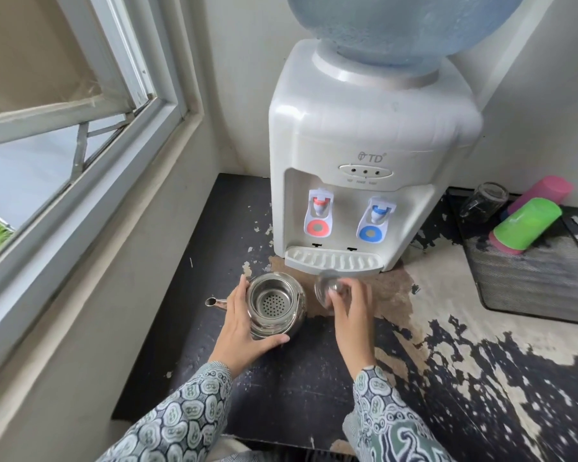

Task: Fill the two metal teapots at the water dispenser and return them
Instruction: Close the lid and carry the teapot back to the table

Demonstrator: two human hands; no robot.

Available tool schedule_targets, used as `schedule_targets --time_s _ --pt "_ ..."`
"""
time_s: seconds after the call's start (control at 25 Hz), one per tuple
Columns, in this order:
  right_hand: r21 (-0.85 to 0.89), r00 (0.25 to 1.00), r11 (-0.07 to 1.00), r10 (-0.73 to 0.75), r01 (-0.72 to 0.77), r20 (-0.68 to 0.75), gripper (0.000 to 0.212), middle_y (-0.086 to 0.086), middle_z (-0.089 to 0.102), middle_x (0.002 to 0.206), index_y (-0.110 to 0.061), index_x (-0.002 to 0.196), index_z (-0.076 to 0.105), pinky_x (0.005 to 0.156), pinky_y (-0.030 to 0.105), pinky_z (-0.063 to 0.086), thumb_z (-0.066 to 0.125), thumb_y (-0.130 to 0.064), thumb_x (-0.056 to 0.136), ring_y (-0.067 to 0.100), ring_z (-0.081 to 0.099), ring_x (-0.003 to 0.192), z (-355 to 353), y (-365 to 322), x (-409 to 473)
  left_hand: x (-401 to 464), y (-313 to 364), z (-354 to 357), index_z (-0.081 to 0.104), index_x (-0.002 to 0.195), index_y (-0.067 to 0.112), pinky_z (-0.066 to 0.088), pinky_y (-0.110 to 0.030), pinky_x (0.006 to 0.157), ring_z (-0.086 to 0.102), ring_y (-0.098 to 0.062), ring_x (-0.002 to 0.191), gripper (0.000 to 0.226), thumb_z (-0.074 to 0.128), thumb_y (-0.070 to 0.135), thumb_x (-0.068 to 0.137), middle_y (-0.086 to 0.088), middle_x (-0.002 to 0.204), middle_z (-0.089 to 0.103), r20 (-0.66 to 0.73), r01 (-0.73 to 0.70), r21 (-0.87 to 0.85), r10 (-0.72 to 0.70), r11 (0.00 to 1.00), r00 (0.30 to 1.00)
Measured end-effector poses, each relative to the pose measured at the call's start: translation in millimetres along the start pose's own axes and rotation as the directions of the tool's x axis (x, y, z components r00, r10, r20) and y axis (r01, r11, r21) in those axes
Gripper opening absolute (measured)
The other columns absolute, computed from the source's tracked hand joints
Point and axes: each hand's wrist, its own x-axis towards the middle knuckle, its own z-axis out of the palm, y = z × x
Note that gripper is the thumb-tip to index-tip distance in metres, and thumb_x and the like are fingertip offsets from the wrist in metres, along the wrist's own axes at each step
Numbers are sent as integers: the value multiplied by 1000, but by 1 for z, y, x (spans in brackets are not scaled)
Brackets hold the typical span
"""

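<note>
Teapot (276,305), shiny and open on top, is held around its side by the left hand (247,323) on the dark counter (214,228). Its lid (329,290) is gripped by the right hand (351,311), just below the water dispenser (364,155).

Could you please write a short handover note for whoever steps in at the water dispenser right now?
Left hand: grips the open teapot, which stands on the counter below the drip tray, spout pointing left.
Right hand: fingers hold the lid, just off the pot.
Done: lid removed. Only one teapot is in view.
Left: fill it at a tap of the dispenser, re-lid, fill the second, return both.
</note>
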Motion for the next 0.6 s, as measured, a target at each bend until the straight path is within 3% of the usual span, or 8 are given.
schedule_targets --time_s 0.08,0.16,0.28,0.4,0.6 --pt "126 988 982 -151 144 44 17 3 48 107 -8 102 55 84 11 41 59 -12 85 6 46 93 5 -29 9 -1 1 1 -14 135 38 15 -25 112 16 -8 138 126 62 81 44 2 147 17 -16 0 -33 0 999 1000" --pt "119 931 959 -278 256 236 20 5 50 113 -7 103 54 81 2 38 59 -13 85 -1 47 90 15 -49 15 -2 0 0 -14 136 37 16 -22 111 19 -4 134 129 68 74 44 5 144 19 -29 8 -63 -10 998 1000" --pt "-41 816 922 -320 386 481 21 -1 50 120 -13 103 53 90 17 42 60 -20 85 9 53 98 30 -54 13 -2 -1 -1 -12 138 35 19 -20 109 22 -3 133 131 76 63 44 10 143 21 -37 20 -100 -24 995 999" --pt "-139 792 883 -321 448 519 22 -4 53 119 -17 105 51 100 36 40 58 -23 85 14 53 106 36 -46 7 -3 -2 -1 -7 141 32 22 -19 106 25 -4 132 132 76 65 43 9 141 24 -53 17 -92 -22 996 998" --pt "-277 796 829 -289 486 533 22 -4 53 110 -20 106 50 93 43 41 52 -22 84 19 55 97 39 -57 9 -4 2 -7 17 136 47 39 -24 94 29 5 123 107 73 67 47 21 135 23 -61 -39 44 42 998 997"
